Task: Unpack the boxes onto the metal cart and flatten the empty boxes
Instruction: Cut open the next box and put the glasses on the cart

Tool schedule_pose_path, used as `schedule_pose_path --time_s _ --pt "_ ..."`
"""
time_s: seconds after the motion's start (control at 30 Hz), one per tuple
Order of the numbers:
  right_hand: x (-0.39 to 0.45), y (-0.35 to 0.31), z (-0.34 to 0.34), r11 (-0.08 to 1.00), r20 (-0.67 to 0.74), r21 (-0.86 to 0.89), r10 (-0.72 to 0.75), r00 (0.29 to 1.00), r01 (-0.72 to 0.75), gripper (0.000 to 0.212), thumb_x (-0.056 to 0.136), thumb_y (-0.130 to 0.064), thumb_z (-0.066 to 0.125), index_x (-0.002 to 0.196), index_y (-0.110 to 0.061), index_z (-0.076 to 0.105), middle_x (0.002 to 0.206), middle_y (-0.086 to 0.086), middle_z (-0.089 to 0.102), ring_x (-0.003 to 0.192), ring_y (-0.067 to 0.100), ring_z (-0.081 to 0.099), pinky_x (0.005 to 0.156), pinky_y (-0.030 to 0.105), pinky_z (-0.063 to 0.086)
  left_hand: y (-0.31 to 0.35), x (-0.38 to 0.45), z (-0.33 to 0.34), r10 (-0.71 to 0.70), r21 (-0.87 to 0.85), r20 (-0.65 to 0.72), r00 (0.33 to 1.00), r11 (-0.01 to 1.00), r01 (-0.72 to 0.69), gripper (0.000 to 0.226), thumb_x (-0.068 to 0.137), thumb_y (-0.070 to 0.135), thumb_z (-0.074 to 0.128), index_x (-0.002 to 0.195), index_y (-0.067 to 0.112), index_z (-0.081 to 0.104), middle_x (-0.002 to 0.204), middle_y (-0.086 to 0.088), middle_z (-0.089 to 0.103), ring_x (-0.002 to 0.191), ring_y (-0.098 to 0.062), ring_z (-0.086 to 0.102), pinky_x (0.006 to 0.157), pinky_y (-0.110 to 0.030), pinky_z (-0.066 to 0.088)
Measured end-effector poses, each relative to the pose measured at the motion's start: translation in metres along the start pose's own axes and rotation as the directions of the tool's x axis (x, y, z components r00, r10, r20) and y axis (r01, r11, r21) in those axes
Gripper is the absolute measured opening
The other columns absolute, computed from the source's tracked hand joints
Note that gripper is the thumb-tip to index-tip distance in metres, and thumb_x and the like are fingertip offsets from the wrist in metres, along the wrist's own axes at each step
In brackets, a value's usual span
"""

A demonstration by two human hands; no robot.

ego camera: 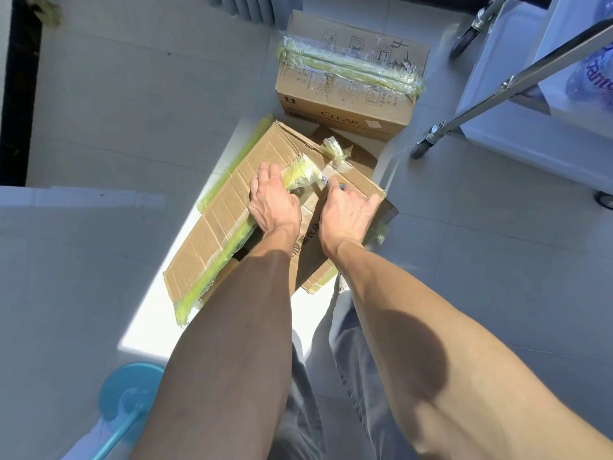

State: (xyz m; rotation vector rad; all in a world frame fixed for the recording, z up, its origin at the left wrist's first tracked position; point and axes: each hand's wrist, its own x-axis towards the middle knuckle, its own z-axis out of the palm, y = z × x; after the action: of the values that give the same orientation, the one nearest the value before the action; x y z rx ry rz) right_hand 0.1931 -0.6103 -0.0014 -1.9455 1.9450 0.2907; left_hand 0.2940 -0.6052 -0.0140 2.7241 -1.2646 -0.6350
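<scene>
A cardboard box [229,214] sealed with yellow-green tape lies tilted on the floor in front of me, its flaps partly loose. My left hand [273,202] lies on the left flap, fingers on top and thumb hooked under the taped edge. My right hand [345,210] grips a small blue-tipped cutter [333,184], its tip at the tape seam in the middle of the box. Behind it stands a second box [348,94], taped shut and printed CLEAR. The metal cart [497,84] stands at the right on castors.
On the cart sit a white container and a purple Pantene pack [593,71]. A blue round stand base [129,390] with a pole is at the bottom left. A dark frame [20,94] runs along the left. Tiled floor surrounds the boxes.
</scene>
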Motion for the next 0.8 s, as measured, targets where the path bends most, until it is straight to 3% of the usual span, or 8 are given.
schedule_pose_path --time_s 0.1,0.17,0.23,0.3,0.4,0.53,0.7,0.8 --pt "0.005 -0.006 0.000 0.997 -0.096 0.044 0.073 0.993 -0.069 0.046 0.088 0.003 0.043 0.128 -0.021 0.049 0.096 0.003 0.060 0.093 0.027 0.052 0.084 0.042 0.028 0.000 0.002 0.001 -0.024 -0.026 -0.064 0.998 0.999 0.022 0.048 0.075 0.001 0.060 0.118 0.020 0.054 0.134 0.002 0.056 0.117 -0.021 0.051 0.086 -0.036 0.049" --pt "0.008 -0.006 -0.002 0.977 -0.099 0.141 0.176 0.979 -0.162 0.043 0.088 0.005 0.048 0.125 -0.018 0.043 0.083 0.002 0.057 0.080 0.026 0.052 0.080 0.038 0.028 0.000 0.009 -0.003 -0.046 -0.050 -0.105 0.993 0.998 0.041 0.048 0.074 0.000 0.059 0.117 0.022 0.056 0.125 0.000 0.058 0.113 -0.022 0.051 0.092 -0.035 0.043" --pt "0.008 -0.003 -0.005 0.940 -0.045 0.235 0.265 0.963 -0.247 0.031 0.091 0.004 0.049 0.116 -0.014 0.042 0.078 0.005 0.054 0.072 0.025 0.050 0.075 0.036 0.032 -0.005 0.022 -0.008 -0.086 -0.028 -0.179 0.980 0.996 0.082 0.055 0.073 -0.001 0.057 0.122 0.024 0.055 0.135 -0.005 0.051 0.122 -0.024 0.046 0.101 -0.035 0.033" --pt "0.005 0.001 -0.005 0.944 -0.003 0.221 0.250 0.968 -0.243 0.021 0.095 0.003 0.046 0.111 -0.010 0.049 0.082 0.009 0.057 0.075 0.027 0.056 0.068 0.037 0.038 -0.011 0.036 -0.017 -0.165 -0.018 -0.305 0.938 0.986 0.168 0.060 0.072 0.001 0.057 0.128 0.025 0.051 0.143 -0.010 0.043 0.127 -0.027 0.043 0.103 -0.037 0.029" --pt "0.005 -0.001 -0.002 0.956 0.029 0.190 0.220 0.975 -0.222 0.023 0.096 0.004 0.045 0.108 -0.006 0.061 0.093 0.012 0.065 0.086 0.030 0.065 0.072 0.038 0.049 -0.021 0.053 -0.034 -0.241 -0.031 -0.436 0.867 0.967 0.253 0.046 0.077 0.009 0.063 0.119 0.023 0.052 0.124 -0.008 0.050 0.110 -0.026 0.048 0.089 -0.035 0.029" --pt "0.005 -0.007 -0.003 0.956 0.048 0.178 0.230 0.972 -0.235 0.017 0.098 -0.004 0.051 0.112 -0.009 0.059 0.096 0.009 0.064 0.077 0.026 0.060 0.066 0.034 0.041 -0.034 0.067 -0.047 -0.224 -0.025 -0.432 0.873 0.971 0.237 0.034 0.080 0.017 0.067 0.110 0.021 0.050 0.114 -0.005 0.050 0.108 -0.025 0.048 0.087 -0.034 0.030" --pt "0.004 -0.014 0.005 0.896 0.072 0.269 0.346 0.935 -0.352 0.007 0.100 -0.010 0.045 0.096 -0.015 0.047 0.074 0.001 0.049 0.072 0.025 0.050 0.070 0.034 0.035 -0.023 0.052 -0.036 -0.042 -0.004 -0.453 0.891 0.999 0.045 0.052 0.061 -0.011 0.048 0.102 0.020 0.050 0.107 -0.006 0.048 0.097 -0.024 0.046 0.080 -0.032 0.037" --pt "0.001 -0.017 0.004 0.868 0.084 0.351 0.344 0.935 -0.351 0.007 0.100 -0.019 0.047 0.095 -0.016 0.042 0.081 0.004 0.053 0.076 0.028 0.049 0.072 0.036 0.035 -0.017 0.041 -0.028 -0.014 -0.033 -0.408 0.913 0.999 0.001 0.044 0.059 -0.011 0.048 0.091 0.019 0.052 0.093 -0.005 0.051 0.089 -0.026 0.047 0.076 -0.030 0.025"
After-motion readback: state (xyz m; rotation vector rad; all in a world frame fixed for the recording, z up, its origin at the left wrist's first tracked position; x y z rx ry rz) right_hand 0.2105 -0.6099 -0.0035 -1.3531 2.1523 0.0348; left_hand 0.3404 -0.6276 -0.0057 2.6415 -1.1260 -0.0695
